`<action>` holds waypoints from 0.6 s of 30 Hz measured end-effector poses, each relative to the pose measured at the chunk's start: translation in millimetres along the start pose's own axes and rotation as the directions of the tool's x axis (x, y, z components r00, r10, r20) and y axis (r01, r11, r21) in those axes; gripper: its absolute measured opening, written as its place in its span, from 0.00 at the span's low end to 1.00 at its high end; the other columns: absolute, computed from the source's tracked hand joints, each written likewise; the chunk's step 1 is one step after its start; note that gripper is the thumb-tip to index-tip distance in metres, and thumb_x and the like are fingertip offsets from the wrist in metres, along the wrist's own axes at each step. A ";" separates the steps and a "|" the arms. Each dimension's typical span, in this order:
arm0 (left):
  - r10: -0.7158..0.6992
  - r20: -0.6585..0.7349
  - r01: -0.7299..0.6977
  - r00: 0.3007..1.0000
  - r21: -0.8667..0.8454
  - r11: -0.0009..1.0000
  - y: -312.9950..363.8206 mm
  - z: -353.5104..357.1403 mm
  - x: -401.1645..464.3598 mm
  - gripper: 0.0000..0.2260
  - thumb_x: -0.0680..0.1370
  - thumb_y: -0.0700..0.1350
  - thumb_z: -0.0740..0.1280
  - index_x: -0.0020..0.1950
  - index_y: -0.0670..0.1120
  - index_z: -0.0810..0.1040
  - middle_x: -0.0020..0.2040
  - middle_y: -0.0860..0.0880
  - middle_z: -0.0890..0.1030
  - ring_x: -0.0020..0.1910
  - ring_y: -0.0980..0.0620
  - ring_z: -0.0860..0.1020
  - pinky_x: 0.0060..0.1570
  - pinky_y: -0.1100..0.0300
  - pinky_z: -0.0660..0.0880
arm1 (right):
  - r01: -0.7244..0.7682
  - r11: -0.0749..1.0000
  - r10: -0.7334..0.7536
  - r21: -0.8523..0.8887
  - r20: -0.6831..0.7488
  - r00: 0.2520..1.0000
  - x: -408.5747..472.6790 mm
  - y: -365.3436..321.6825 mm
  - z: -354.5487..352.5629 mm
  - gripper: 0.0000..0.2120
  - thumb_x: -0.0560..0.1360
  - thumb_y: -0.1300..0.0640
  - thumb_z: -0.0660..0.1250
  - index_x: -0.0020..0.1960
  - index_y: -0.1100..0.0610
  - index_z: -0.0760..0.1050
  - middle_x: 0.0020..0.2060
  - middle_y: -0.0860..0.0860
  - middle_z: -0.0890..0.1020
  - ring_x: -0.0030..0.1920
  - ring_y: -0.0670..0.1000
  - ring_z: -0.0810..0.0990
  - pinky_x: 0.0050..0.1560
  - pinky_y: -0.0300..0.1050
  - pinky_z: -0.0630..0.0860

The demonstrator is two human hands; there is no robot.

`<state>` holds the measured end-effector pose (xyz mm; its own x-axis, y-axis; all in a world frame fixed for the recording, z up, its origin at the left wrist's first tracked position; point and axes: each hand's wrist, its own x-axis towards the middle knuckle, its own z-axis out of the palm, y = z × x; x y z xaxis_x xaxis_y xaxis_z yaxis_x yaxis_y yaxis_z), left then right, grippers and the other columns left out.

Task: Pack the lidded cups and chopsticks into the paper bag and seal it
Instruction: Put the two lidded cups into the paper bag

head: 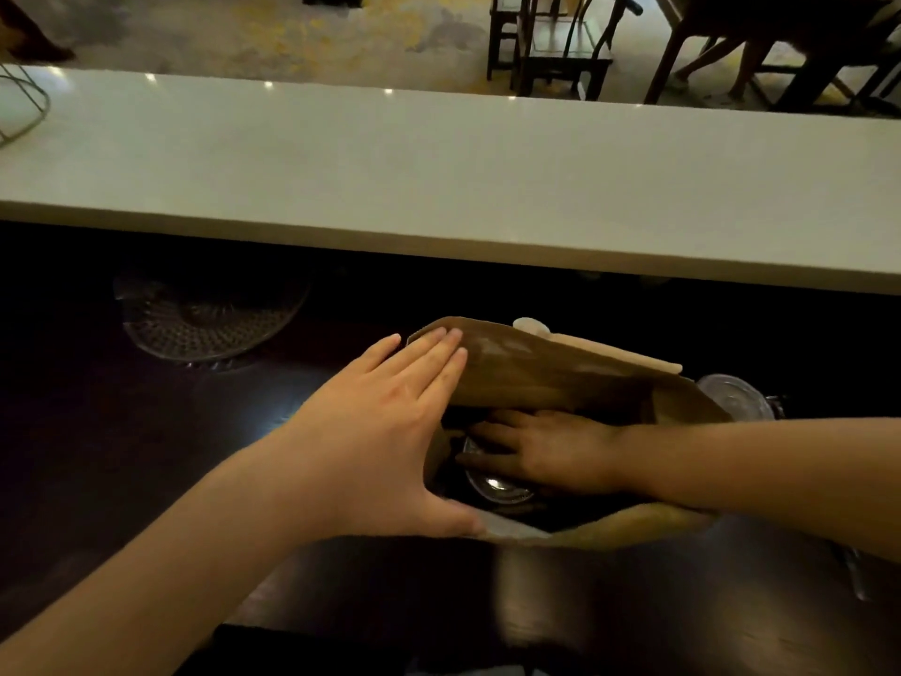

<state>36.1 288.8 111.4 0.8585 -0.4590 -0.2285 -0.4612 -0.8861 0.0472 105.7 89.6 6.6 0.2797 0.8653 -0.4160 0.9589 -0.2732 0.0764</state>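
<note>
A brown paper bag (pixel 536 368) stands open on the dark counter in the lower middle of the head view. My left hand (pixel 390 431) spreads over the bag's left edge, fingers on the far wall and thumb on the near rim, holding the mouth apart. My right hand (pixel 541 456) reaches down inside the bag and rests on a clear lidded cup (pixel 497 487) at the bottom. Another clear lidded cup (pixel 736 397) stands outside, just right of the bag. A pale chopstick packet (pixel 629 356) lies behind the bag's far rim.
A long white counter top (pixel 439 187) runs across above the dark work surface (pixel 146 456). A clear patterned glass plate (pixel 209 314) sits to the far left of the bag. Dark chairs (pixel 556 46) and a table stand beyond the counter.
</note>
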 end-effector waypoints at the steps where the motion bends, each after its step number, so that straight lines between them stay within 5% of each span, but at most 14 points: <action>1: 0.002 -0.001 -0.002 1.000 0.001 1.000 -0.5 0.2 -0.4 0.53 0.63 0.77 0.52 0.73 0.46 0.32 0.74 0.50 0.31 0.71 0.56 0.30 0.69 0.61 0.29 | 0.003 1.000 -0.003 -0.002 -0.014 1.000 2.1 1.1 1.3 0.31 0.71 0.58 0.68 0.71 0.54 0.60 0.69 0.62 0.67 0.68 0.64 0.66 0.55 0.61 0.76; 7: 0.009 -0.013 -0.009 1.000 -0.012 1.000 -0.1 1.3 0.6 0.54 0.61 0.79 0.47 0.73 0.46 0.32 0.74 0.50 0.31 0.71 0.56 0.29 0.67 0.59 0.29 | 0.050 0.996 -0.044 0.068 -0.087 0.995 14.7 -2.5 10.6 0.31 0.69 0.52 0.72 0.69 0.52 0.65 0.68 0.60 0.70 0.67 0.63 0.68 0.60 0.63 0.72; 11: -0.005 -0.003 0.005 1.000 -0.011 1.000 0.5 2.8 -1.2 0.53 0.63 0.78 0.51 0.72 0.46 0.31 0.73 0.50 0.30 0.71 0.55 0.28 0.67 0.58 0.28 | 0.020 0.994 -0.027 0.107 0.058 0.998 16.6 -3.9 19.7 0.31 0.78 0.45 0.55 0.75 0.47 0.44 0.76 0.55 0.45 0.75 0.59 0.43 0.73 0.61 0.48; 16: -0.001 -0.082 0.001 0.997 -0.011 1.000 3.3 4.7 -4.0 0.52 0.63 0.77 0.52 0.74 0.44 0.41 0.76 0.47 0.40 0.73 0.50 0.36 0.69 0.55 0.34 | 0.072 0.990 -0.067 0.120 -0.041 0.997 17.3 -4.1 24.6 0.29 0.76 0.47 0.60 0.74 0.49 0.54 0.75 0.58 0.57 0.74 0.63 0.53 0.69 0.66 0.57; 18: -0.001 -0.086 0.003 0.996 0.018 1.000 4.9 2.2 -4.9 0.52 0.63 0.77 0.52 0.74 0.42 0.48 0.76 0.45 0.47 0.74 0.49 0.42 0.69 0.53 0.38 | 0.063 0.993 -0.061 0.098 -0.028 0.998 16.6 -3.6 22.1 0.29 0.77 0.46 0.58 0.74 0.47 0.51 0.76 0.56 0.52 0.75 0.61 0.49 0.71 0.65 0.54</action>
<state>29.1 286.9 110.6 0.8753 -0.4616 -0.1441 -0.4626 -0.8861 0.0288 105.8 95.6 -20.5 0.2219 0.8916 -0.3947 0.9654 -0.2578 -0.0397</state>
